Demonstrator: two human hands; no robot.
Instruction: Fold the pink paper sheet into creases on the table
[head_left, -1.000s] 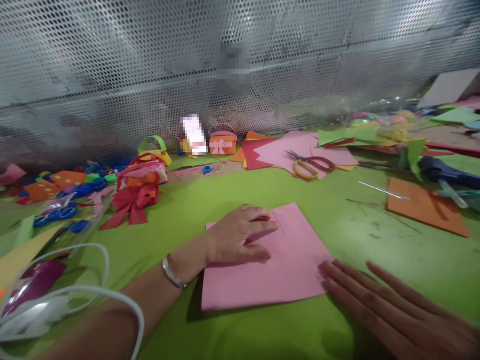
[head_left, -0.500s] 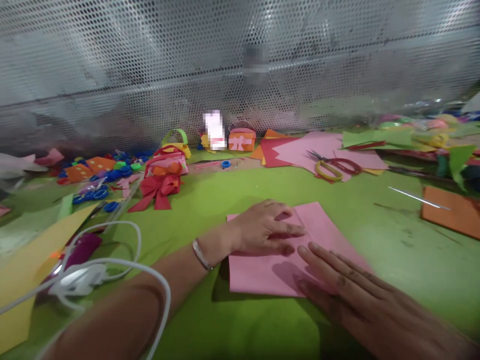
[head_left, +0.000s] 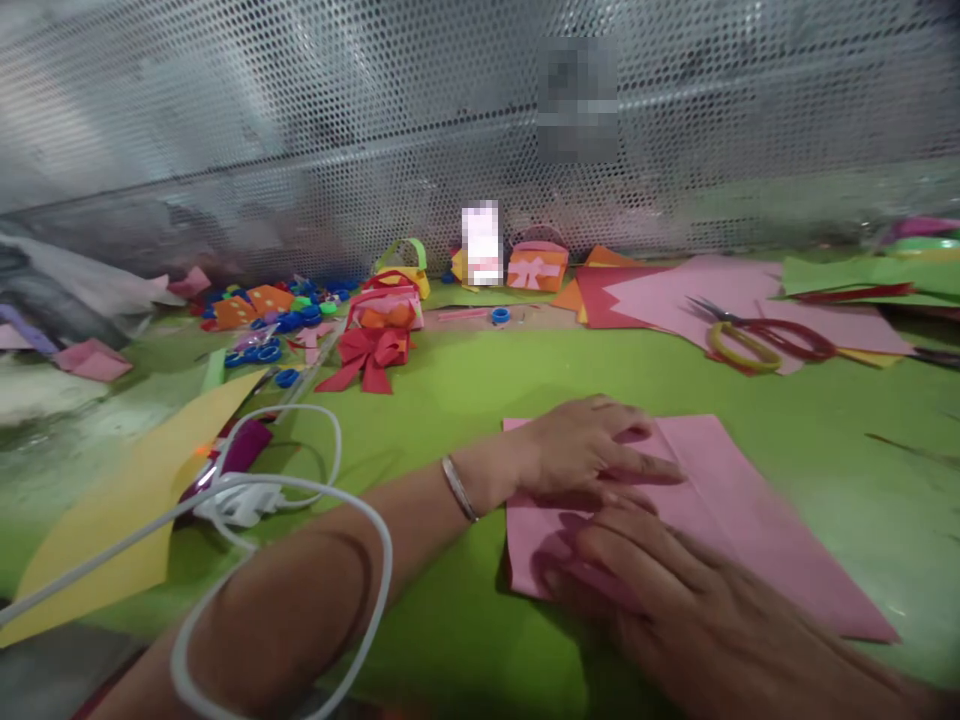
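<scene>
A folded pink paper sheet [head_left: 742, 510] lies on the green table cover [head_left: 465, 400] in front of me. My left hand [head_left: 592, 455] rests on its upper left part, fingers stretched out and pressing down; a silver bracelet [head_left: 458, 487] circles the wrist. My right hand [head_left: 675, 590] lies flat across the sheet's lower left, fingers extended leftward just below the left hand. Neither hand grips anything.
A white cable [head_left: 247, 490] loops over my left forearm beside a yellow sheet [head_left: 127, 510]. Red-and-yellow scissors [head_left: 757, 340] lie on pink and red sheets [head_left: 660, 295] at the back right. Small paper baskets [head_left: 536, 268], a red bow [head_left: 371, 355] and blue bits [head_left: 262, 345] crowd the back left before a perforated metal wall [head_left: 300, 150].
My right hand has slid left from the sheet's right corner across the pink paper to below the left hand. The view has shifted left; the left hand stays pressed on the sheet.
</scene>
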